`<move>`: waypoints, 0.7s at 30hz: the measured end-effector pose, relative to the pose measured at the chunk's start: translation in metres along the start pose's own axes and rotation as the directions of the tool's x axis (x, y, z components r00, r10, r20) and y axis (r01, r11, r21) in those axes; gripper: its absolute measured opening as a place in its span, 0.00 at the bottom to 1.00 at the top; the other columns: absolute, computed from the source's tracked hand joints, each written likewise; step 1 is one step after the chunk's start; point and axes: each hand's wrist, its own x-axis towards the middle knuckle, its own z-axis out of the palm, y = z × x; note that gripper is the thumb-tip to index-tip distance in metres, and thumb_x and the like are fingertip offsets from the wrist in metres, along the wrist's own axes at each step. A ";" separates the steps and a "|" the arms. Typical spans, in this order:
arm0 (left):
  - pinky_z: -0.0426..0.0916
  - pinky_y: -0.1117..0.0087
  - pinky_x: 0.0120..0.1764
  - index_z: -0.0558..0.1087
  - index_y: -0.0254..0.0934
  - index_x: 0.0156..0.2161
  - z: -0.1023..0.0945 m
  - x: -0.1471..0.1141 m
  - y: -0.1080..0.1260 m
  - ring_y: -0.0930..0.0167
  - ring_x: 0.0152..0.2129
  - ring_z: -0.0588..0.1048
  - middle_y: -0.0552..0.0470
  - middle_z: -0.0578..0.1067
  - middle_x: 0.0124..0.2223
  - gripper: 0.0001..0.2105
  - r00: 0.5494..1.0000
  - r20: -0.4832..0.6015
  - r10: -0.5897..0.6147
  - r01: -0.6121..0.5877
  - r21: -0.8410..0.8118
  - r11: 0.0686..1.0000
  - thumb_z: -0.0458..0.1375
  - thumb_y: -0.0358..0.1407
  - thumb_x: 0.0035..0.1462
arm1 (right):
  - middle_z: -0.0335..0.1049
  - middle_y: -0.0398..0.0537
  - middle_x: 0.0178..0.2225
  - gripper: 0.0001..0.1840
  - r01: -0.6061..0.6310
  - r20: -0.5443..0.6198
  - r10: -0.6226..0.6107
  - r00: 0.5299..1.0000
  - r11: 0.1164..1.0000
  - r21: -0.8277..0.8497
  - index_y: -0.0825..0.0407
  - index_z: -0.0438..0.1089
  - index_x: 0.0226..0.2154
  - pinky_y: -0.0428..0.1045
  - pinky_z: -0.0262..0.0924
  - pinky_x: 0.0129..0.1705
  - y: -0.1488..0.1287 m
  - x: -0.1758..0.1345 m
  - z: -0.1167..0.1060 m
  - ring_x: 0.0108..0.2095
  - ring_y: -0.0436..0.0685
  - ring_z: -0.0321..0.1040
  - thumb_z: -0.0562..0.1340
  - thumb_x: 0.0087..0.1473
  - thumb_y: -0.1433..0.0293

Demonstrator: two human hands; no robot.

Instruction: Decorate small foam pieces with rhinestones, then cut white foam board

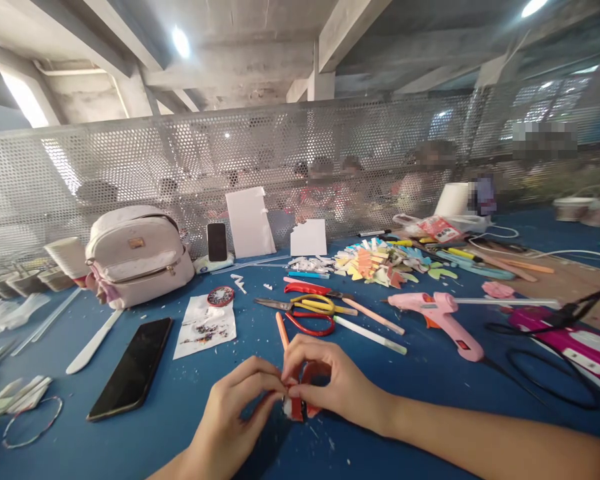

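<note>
Low over the blue tabletop (395,413), my left hand (240,403) and my right hand (335,383) meet fingertip to fingertip. Both pinch a small orange-red piece (297,409) that has black and white parts; my fingers cover much of it, so its kind is unclear. Just beyond my right hand lies an orange stick (282,329). Further out are scissors (300,304) with yellow and red handles, red-handled pliers (307,289) and a white-and-green pen (370,335). A pink hot glue gun (445,317) lies on its side to the right.
A phone (133,367), a white plastic knife (94,342) and a stained paper (207,330) lie left. Behind stand a pale backpack (137,260) and a perforated metal screen (260,153). Paper scraps (375,261) are heaped at back right. A magenta power strip (570,343) with black cable sits far right.
</note>
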 end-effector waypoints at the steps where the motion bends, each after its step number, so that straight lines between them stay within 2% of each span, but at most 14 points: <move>1: 0.71 0.80 0.39 0.77 0.38 0.38 0.001 0.000 -0.001 0.74 0.34 0.79 0.50 0.79 0.37 0.10 1.000 -0.009 -0.007 0.007 -0.009 1.000 0.58 0.22 0.61 | 0.67 0.45 0.37 0.04 0.007 -0.006 -0.007 1.000 1.000 -0.017 0.53 0.76 0.34 0.43 0.64 0.34 0.000 0.000 0.000 0.35 0.50 0.69 0.70 0.53 0.70; 10: 0.71 0.79 0.40 0.77 0.39 0.36 0.002 0.002 -0.001 0.74 0.34 0.79 0.51 0.79 0.37 0.08 0.994 -0.010 -0.107 0.106 -0.057 0.993 0.58 0.24 0.62 | 0.71 0.47 0.37 0.05 0.010 -0.027 -0.012 1.000 0.997 -0.082 0.52 0.79 0.36 0.45 0.63 0.35 -0.002 0.000 -0.002 0.35 0.51 0.70 0.69 0.55 0.69; 15: 0.71 0.79 0.39 0.77 0.38 0.36 0.004 0.001 -0.001 0.74 0.34 0.79 0.51 0.79 0.37 0.08 0.993 0.005 -0.119 0.119 -0.057 0.991 0.57 0.25 0.62 | 0.72 0.45 0.32 0.06 -0.063 -0.036 0.062 0.997 0.998 -0.024 0.53 0.75 0.35 0.46 0.63 0.36 -0.005 0.001 -0.002 0.32 0.52 0.71 0.65 0.59 0.67; 18: 0.71 0.79 0.40 0.77 0.38 0.35 0.005 0.001 0.000 0.74 0.34 0.79 0.51 0.80 0.37 0.09 0.992 0.023 -0.124 0.126 -0.066 0.990 0.57 0.24 0.62 | 0.71 0.43 0.32 0.05 -0.075 -0.056 0.073 0.996 0.997 -0.028 0.53 0.73 0.37 0.45 0.62 0.35 -0.004 0.001 -0.002 0.32 0.51 0.69 0.66 0.57 0.69; 21: 0.70 0.79 0.39 0.77 0.38 0.35 0.005 0.002 0.000 0.74 0.33 0.79 0.52 0.79 0.36 0.08 0.987 0.038 -0.153 0.156 -0.073 0.985 0.58 0.25 0.62 | 0.71 0.42 0.34 0.09 -0.075 -0.025 0.074 0.997 0.997 -0.024 0.52 0.72 0.39 0.44 0.62 0.36 -0.001 0.002 -0.004 0.35 0.51 0.70 0.69 0.54 0.70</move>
